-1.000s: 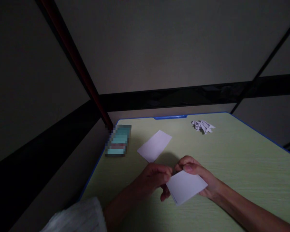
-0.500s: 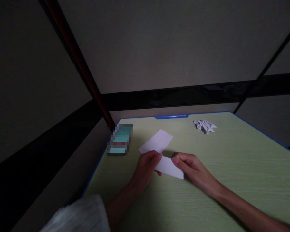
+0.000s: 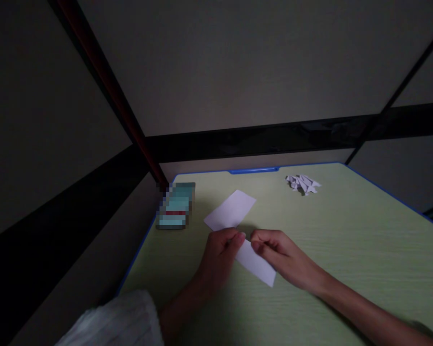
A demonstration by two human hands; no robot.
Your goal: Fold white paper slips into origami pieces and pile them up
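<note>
Between my hands is a white strip of paper (image 3: 257, 263), its lower right end slanting down toward me. My left hand (image 3: 222, 250) is closed on the strip's upper left end, thumb on top. My right hand (image 3: 279, 252) pinches the strip's upper edge with thumb and bent fingers. Just beyond my left hand a second white piece of paper (image 3: 231, 209) lies flat on the table; its near corner is hidden behind that hand.
The pale wood-grain table (image 3: 346, 240) has a blue edge and a blue groove (image 3: 254, 170) at the back. A small heap of folded white paper (image 3: 303, 184) lies at the far right. A pixelated, phone-like object (image 3: 176, 206) lies at the left. A wall (image 3: 252, 72) stands behind.
The strip has tilted, its free end swinging down toward me and showing more of its surface. My right hand has moved slightly left, closer to my left hand. The view has shifted slightly.
</note>
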